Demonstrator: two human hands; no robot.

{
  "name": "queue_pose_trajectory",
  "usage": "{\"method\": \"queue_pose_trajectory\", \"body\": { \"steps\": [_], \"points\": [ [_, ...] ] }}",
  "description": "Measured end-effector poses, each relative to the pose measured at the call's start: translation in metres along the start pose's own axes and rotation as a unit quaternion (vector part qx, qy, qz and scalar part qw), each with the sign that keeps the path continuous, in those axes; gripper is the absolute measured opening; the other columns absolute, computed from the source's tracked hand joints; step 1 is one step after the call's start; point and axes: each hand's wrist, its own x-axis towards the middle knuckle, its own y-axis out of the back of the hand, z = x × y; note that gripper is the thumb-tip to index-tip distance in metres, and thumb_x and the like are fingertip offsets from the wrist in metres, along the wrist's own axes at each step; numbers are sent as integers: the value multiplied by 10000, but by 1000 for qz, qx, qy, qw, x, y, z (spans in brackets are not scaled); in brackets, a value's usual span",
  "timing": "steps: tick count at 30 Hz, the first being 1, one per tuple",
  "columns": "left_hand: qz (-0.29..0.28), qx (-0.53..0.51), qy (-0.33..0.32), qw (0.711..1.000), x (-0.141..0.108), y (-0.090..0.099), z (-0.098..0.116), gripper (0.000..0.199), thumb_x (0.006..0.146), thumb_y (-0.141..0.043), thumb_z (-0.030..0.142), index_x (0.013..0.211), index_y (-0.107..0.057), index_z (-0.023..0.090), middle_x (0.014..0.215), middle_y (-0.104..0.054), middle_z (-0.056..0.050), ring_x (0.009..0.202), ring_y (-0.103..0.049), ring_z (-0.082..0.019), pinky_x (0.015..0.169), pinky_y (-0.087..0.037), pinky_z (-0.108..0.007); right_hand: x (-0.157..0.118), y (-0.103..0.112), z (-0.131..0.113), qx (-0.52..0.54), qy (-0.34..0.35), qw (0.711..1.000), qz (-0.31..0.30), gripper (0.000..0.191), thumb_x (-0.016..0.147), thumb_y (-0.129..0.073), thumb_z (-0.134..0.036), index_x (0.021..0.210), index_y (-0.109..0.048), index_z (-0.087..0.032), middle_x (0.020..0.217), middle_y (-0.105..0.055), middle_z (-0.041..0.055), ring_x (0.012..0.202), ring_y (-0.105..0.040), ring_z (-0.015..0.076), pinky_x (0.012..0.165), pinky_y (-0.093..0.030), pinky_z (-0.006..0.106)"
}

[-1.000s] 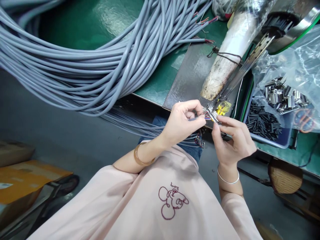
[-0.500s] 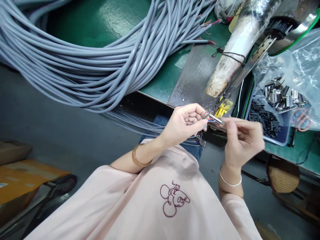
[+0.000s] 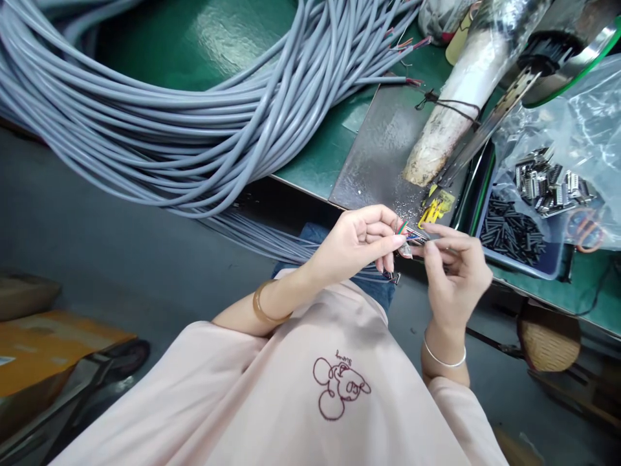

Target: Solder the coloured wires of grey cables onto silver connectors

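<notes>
My left hand (image 3: 359, 243) is closed, pinching the coloured wires (image 3: 402, 228) at a cable end between thumb and fingers. A small metal multi-pin connector (image 3: 417, 235) lies at these wires, between my two hands. My right hand (image 3: 458, 268) pinches the connector's right end with thumb and fingertips. Its fingers partly cover the connector, so which wires are joined to it cannot be made out. Just behind the hands, a yellow clip-like piece (image 3: 435, 210) sits under a metal rod (image 3: 466, 152). More connectors (image 3: 392, 277) hang below my left hand.
A thick bundle of grey cables (image 3: 194, 123) covers the table's left side. A wrapped white tube (image 3: 444, 126) slants over a dark plate (image 3: 371, 149). At right are a blue bin (image 3: 553, 262) with black sleeves (image 3: 512, 233), bagged connectors (image 3: 550, 184) and orange-handled scissors (image 3: 589, 230).
My right hand has moved left, closer to my left hand, and its fingers now cover more of the connector. My left hand has hardly moved.
</notes>
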Motion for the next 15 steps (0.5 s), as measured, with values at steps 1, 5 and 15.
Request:
{"method": "queue_pose_trajectory", "body": {
  "steps": [1, 5, 15],
  "points": [
    [-3, 4, 1, 1000, -1, -1, 0, 248, 854, -745, 312, 919, -565, 154, 612, -668, 32, 476, -630, -77, 491, -535, -161, 1, -2, 1, 5, -7, 1000, -15, 67, 886, -681, -199, 877, -616, -188, 1046, -760, 47, 767, -762, 129, 632, -639, 222],
    [12, 25, -7, 1000, 0, -3, -3, 249, 832, -759, 297, 897, -565, 155, 654, -684, 21, 470, -622, -68, 474, -527, -151, 3, -7, 5, -38, 59, 997, 28, 83, 861, -707, -174, 874, -630, -203, 982, -768, 30, 908, -761, 163, 704, -651, 265],
    [109, 106, -64, 986, 14, -7, -13, 164, 821, -712, 220, 773, -566, 162, 521, -531, 55, 370, -460, -32, 377, -347, -146, 2, -10, 14, -13, 80, 995, 56, 88, 882, -669, -158, 929, -610, -203, 1033, -770, 55, 972, -765, 204, 739, -650, 328]
  ]
}}
